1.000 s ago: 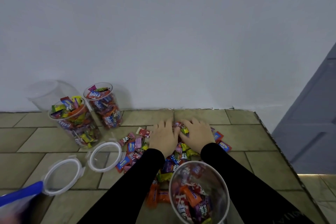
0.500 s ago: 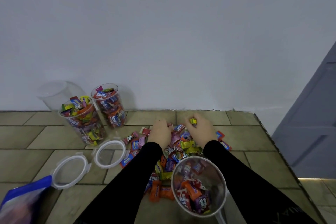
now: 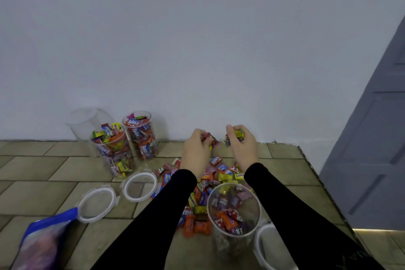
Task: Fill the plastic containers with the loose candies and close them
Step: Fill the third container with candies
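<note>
The clear round plastic jar [image 3: 234,210] nearest the person stands open and part-filled, ready for the next drop. Just beyond it lies the heap of loose wrapped candies [image 3: 215,178]. Above that heap, the left hand [image 3: 195,153] and right hand [image 3: 242,148] each clutch sweets. Farther left, two full jars [image 3: 125,144] wait lidless.

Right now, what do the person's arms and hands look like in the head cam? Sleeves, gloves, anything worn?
Both arms wear plain black long sleeves, close-fitting, ending at the wrists, with no visible print or cuff detail. The left hand and right hand are bare: no gloves. No rings, watch or bracelets are visible in this view, though the sleeve ends could hide a wrist band.
</note>
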Demonstrator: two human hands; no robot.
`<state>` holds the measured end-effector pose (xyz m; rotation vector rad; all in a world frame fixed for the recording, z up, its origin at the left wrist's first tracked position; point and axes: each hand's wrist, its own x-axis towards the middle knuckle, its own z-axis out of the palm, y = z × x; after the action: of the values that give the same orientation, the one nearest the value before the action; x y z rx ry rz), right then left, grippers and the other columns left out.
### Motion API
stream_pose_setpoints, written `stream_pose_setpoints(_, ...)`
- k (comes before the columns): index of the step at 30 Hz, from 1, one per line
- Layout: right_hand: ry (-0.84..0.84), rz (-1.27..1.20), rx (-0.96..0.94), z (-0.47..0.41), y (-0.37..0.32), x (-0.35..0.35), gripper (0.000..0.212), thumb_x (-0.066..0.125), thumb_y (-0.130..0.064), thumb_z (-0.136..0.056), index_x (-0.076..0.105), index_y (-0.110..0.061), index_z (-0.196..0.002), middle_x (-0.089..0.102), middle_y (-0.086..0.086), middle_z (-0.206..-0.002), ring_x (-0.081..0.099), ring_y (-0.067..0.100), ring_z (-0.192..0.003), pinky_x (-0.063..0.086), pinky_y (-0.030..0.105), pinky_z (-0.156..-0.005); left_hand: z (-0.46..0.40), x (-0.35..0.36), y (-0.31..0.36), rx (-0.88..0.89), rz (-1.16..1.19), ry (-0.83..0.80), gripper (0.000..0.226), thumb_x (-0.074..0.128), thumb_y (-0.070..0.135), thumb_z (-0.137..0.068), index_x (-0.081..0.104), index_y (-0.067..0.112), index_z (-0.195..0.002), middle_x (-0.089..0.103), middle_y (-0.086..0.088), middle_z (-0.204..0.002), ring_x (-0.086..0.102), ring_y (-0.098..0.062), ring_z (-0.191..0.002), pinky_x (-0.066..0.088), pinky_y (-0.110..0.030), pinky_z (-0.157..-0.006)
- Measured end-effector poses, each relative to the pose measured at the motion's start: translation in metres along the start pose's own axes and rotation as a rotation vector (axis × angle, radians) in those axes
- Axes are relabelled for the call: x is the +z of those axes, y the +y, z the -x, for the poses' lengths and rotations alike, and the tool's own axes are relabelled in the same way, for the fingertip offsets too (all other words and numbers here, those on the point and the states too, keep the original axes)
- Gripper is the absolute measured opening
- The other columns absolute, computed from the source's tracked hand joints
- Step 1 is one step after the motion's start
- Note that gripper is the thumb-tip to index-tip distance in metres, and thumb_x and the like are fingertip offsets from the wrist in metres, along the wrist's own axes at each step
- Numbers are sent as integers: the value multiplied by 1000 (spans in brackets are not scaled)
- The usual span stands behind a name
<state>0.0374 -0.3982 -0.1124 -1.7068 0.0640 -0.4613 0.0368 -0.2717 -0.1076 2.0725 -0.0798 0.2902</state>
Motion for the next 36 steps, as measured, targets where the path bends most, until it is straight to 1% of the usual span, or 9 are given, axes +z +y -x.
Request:
stream_pose_setpoints(4,81,-149,5,5,-26,-4,33,59,-29,-94,51,-17,-64,49,-6,-57,41,8,-53,34,19,-53,9,-11,15,14,84,59,13,54,19,-98,57,9,-105,62,1,-93,57,-14,-86,38,-19,-69)
stream_pose_setpoints(7,93,-281,12,10,-49,-8,37,60,-22,-93,47,-16,-58,42,-12,-48,38,6,-47,32,17,-49,15,-19,26,28,140,95,8,55,19,-97,57,13,-102,64,3,-90,59,-7,-80,38,-10,-63)
stream_pose_setpoints(9,98,-368,29,11,-60,-10,38,61,-19,-92,46,-16,-57,40,-11,-47,36,7,-44,31,19,-47,19,-23,33,42,140,106,5,55,19,-97,56,15,-101,60,9,-86,55,3,-75,39,-5,-60)
stream_pose_setpoints(13,98,-475,30,20,-78,-16,43,61,-20,-91,45,-23,-51,38,-4,-53,32,12,-47,26,25,-47,31,-30,51,54,208,128,5,54,21,-98,54,17,-102,59,13,-83,55,4,-73,40,-4,-58)
stream_pose_setpoints(15,97,-533,19,26,-87,-20,43,60,-18,-92,46,-23,-52,39,-3,-54,33,12,-47,26,22,-43,37,-32,58,61,261,146,7,54,23,-98,54,18,-103,63,10,-85,61,-3,-77,42,-7,-61)
stream_pose_setpoints(19,118,-596,-5,40,-103,-26,38,58,-18,-94,46,-17,-58,41,-1,-56,34,11,-47,25,19,-38,50,-32,70,73,369,164,7,55,29,-97,55,23,-102,69,-1,-95,66,-18,-87,51,-26,-72)
stream_pose_setpoints(27,158,-815,-34,71,-114,-37,33,55,-20,-94,42,-12,-65,38,1,-56,31,10,-41,20,20,-42,93,-39,87,99,462,178,15,53,31,-98,54,20,-108,62,6,-95,54,14,-66,42,-5,-58)
stream_pose_setpoints(32,178,-916,59,84,-101,-41,35,51,-29,-95,43,-14,-64,35,0,-51,24,14,-38,16,28,-45,116,-42,85,78,471,199,13,52,30,-99,52,20,-107,58,12,-91,54,8,-70,40,-4,-57)
stream_pose_setpoints(36,184,-990,135,94,-99,-44,37,47,-30,-96,44,-17,-61,37,-5,-47,23,13,-36,18,25,-44,125,-41,80,43,477,203,12,51,29,-99,51,21,-107,57,14,-90,53,14,-68,40,-3,-58)
